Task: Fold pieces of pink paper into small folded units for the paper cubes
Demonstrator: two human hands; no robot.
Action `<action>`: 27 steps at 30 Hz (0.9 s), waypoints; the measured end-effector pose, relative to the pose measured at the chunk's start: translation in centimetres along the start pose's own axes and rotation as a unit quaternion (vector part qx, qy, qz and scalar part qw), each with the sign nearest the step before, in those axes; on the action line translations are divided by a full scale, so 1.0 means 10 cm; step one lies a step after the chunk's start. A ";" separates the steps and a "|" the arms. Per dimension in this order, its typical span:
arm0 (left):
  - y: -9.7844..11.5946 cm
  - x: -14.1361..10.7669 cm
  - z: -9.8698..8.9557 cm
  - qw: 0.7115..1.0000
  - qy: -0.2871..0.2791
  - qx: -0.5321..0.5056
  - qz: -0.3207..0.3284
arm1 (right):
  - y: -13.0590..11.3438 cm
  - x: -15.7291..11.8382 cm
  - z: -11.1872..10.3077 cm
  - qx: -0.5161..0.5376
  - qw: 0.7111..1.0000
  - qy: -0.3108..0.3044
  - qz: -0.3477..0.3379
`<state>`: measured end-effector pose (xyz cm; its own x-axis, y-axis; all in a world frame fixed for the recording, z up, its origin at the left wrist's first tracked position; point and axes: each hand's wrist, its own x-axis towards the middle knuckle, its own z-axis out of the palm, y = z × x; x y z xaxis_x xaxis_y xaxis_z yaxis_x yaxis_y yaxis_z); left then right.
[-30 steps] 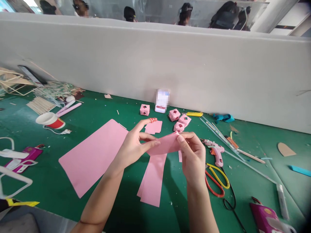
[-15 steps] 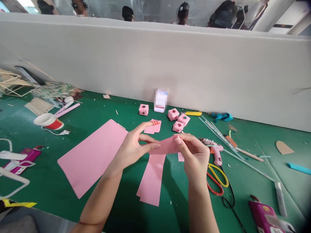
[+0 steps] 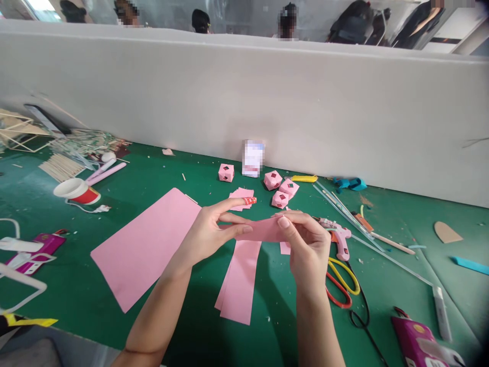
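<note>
Left hand (image 3: 206, 229) and right hand (image 3: 310, 250) pinching one pink paper strip (image 3: 265, 230) over the green surface (image 3: 206, 290).
Phone (image 3: 252, 159) screen blurred, text unreadable. Left: thumb and finger on strip's left end, red wrap (image 3: 249, 201) on raised finger. Right: thumb and fingers gripping right end. Loose pink strips (image 3: 240, 285) below, glue gun (image 3: 342, 237) and scissors (image 3: 346, 305) to right, pale partition (image 3: 244, 86) behind.

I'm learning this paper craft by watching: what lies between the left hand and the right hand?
In the head view, pink paper spans the gap, held by both left hand and right hand.
</note>
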<state>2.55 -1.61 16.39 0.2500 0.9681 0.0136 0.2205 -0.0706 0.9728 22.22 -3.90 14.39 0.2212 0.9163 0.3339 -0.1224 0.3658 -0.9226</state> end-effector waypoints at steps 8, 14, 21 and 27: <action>0.01 0.00 0.01 0.997 -0.033 0.062 0.044 | 0.03 0.01 0.00 -0.020 0.999 0.014 0.027; 0.03 -0.01 0.03 0.997 -0.025 0.042 0.063 | 0.09 -0.01 0.07 -0.033 0.997 -0.014 0.068; -0.03 0.05 0.01 0.996 0.073 -0.013 0.047 | 0.12 0.01 0.09 -0.035 0.992 -0.058 0.102; -0.02 0.05 -0.02 0.996 0.070 -0.017 0.050 | 0.14 0.01 0.09 -0.059 0.995 -0.042 0.062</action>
<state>2.47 -1.03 16.21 0.1338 0.9809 0.1410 0.1681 -0.1627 0.9723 21.25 -3.13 13.33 0.1294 0.9654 0.2262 -0.0285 0.2317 -0.9724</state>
